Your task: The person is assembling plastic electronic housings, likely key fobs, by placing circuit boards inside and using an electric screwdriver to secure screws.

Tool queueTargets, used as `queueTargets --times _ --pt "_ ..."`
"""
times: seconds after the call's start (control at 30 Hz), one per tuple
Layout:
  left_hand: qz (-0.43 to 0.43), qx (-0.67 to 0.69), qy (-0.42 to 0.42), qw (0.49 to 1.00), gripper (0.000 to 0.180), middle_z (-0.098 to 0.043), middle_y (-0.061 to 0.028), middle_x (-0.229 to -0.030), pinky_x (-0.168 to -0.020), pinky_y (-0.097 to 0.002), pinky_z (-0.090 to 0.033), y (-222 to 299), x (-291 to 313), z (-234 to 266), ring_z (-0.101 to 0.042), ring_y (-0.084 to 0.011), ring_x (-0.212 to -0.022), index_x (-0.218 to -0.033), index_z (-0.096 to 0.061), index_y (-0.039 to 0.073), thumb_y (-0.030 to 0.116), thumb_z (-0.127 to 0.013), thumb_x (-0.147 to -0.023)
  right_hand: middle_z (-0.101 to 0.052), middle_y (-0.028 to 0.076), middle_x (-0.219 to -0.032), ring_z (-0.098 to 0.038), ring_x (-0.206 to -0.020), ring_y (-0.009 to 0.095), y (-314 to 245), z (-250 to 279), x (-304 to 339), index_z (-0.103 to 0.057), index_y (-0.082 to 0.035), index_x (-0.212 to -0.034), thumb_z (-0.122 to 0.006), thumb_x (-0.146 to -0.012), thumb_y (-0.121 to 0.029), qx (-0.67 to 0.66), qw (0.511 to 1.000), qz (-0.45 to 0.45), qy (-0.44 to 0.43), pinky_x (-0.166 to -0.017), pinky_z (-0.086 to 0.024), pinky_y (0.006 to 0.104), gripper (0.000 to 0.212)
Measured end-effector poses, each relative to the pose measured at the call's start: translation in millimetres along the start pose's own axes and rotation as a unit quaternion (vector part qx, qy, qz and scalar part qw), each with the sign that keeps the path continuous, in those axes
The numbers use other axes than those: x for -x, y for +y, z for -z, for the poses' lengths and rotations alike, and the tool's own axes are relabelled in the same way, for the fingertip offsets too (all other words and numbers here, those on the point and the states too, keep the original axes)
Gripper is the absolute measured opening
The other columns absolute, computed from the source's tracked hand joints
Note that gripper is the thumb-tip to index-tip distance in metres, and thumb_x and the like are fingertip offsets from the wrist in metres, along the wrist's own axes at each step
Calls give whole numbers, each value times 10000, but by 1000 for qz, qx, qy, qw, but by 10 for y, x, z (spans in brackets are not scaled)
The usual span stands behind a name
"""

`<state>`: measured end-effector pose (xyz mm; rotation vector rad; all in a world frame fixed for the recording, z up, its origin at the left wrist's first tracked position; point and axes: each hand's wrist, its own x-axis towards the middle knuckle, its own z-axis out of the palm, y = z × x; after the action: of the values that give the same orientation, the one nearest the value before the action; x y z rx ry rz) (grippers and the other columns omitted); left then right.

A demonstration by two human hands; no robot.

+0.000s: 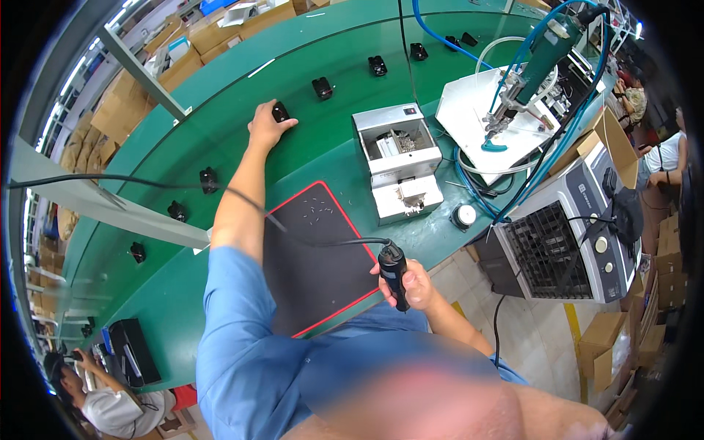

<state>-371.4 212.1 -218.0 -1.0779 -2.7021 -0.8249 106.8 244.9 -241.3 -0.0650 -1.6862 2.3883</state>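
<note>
Blue shirt (238,301) lies nearest the camera, along the near and left sides of the red-edged black mat (312,271); part of the foreground is blurred.

Left hand (265,130): extended beyond the mat's far left corner, thumb and fingers parted around a black part (279,111). Whether the fingers press on it cannot be told.

Right hand (416,284): just beside the mat's right edge, wrapped around a black corded driver (391,266).

Principal relation: the black part sits on the green belt (315,132), beyond the mat, within the left hand's span. The left hand is clearly nearer; the right hand is well apart, on the mat's near right side. The part's long axis is partly covered and cannot be fixed. The driver's long axis points toward the body, cord end away.

Also noted: loose small screws (319,213) on the mat's far portion; a silver metal box (403,173) right of the mat.

Markings: a pale patch on the driver is too small to read. Lettering on the air cooler (565,246), far right of the mat, is not transcribed.
</note>
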Motion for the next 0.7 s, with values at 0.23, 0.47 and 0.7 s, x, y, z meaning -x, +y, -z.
queueTargets --times 0.23,0.47,0.7 --pt "-155 174 -15 972 670 -568 -164 -1248 -1047 -379 -425 547 1825 784 -557 -298 -1175 -1379 -542 -11 282 -792 -831 -604 68 -685 -582 -518 103 22 33 -5 -591 48 -1247 -461 -932 -747 3 1000 3 -6 -507 -474 249 865" --pt "-90 173 -151 969 966 -492 -167 -1267 -1038 -448 -385 763 3166 928 -488 -335 -1201 -1482 -454 66 383 -893 -681 -604 77 -752 -553 -512 103 -35 -12 -95 -547 36 -1248 -377 -1016 -640 -9 999 -20 30 -484 -457 259 735" --pt "-182 111 -144 966 966 -486 -170 -1315 -1032 -453 -329 683 3274 754 -464 -341 -1223 -1513 -401 44 438 -833 -744 -523 77 -640 -504 -478 178 -1325 -11 -739 -506 -43 -1291 -258 -943 -809 116 935 256 214 -460 -454 322 877"
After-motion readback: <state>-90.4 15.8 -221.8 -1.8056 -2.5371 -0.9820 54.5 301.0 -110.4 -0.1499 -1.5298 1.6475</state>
